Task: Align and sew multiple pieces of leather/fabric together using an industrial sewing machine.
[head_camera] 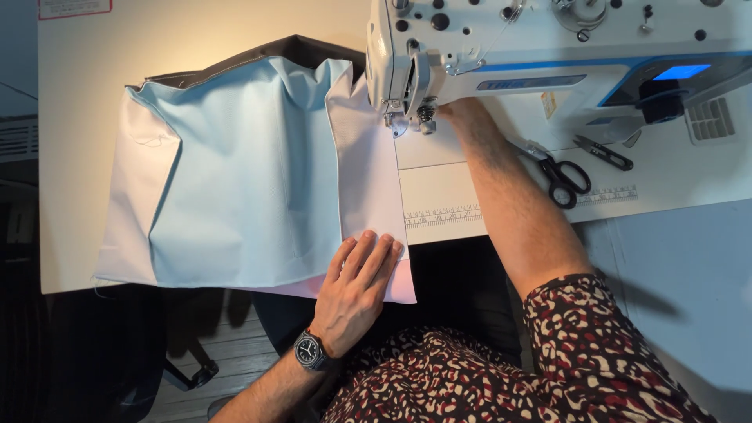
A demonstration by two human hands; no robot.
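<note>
Pale blue fabric (pixel 235 172), white-edged, spread on cream worktop (pixel 70 157); near right corner overhangs the edge. Left hand (pixel 359 282): flat, fingers spread on that corner. Right hand (pixel 454 110): behind white sewing machine (pixel 548 47), grip cannot be told. Black scissors (pixel 564 178) right. Red-bordered label (pixel 74 8) far left.

Single head-worn view, looking steeply down — close over the sewing table (pixel 689 180), machine (pixel 548 47) along the top edge

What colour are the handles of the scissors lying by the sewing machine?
Black. The scissors show clearly in the head view, on the white table.
</note>
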